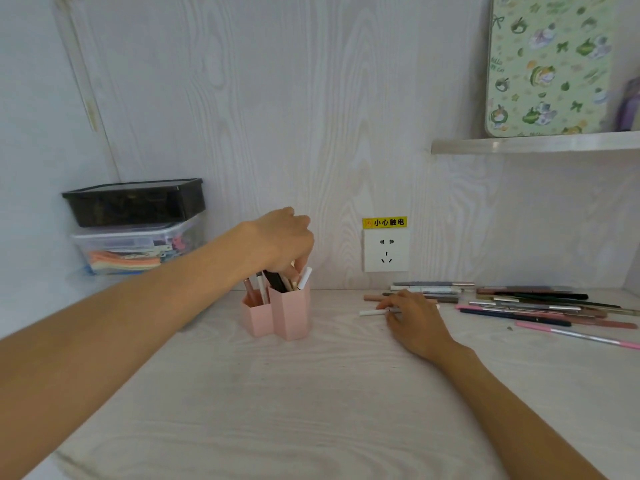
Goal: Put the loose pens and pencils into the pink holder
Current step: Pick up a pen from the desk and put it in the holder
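Desk (311, 393) bore the pink holder (289, 315) left of centre, several pens upright in it. Loose pens and pencils (540, 304) lay at right by the wall. Left hand (282, 242) hovered over the holder, fingertips pinched, apparently on a dark pen (275, 281). Right hand (414, 318) lay flat, fingers closing on a white pen (372, 312).
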The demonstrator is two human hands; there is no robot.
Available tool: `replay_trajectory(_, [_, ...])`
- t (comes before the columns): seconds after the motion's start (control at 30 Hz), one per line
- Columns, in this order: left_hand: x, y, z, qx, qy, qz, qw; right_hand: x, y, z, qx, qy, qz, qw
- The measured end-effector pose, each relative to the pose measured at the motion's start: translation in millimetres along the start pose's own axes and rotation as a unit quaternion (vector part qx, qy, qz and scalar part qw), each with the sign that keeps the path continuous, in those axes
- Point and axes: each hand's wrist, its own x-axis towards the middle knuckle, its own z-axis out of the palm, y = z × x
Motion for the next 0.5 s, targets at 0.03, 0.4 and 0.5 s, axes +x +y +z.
replay_trajectory(0.03, [2.2,1.2,8.4,-0.010,0.002,0.009,1.000,0.0,0.1,0.3,0.000,-0.002,0.000,1.000])
replay_trajectory(0.4, [-38.9,22.1,108.5,-0.538,0.446,-0.328,0.635,0.2,0.9,1.2,-0.003,-0.001,-0.005,1.000])
replay_trajectory(0.5, [-33.0,39.7,134.9,-0.688,0.311,-0.362,0.547,-0.8,-1.0,1.6,-0.034,0.001,-0.016,0.999])
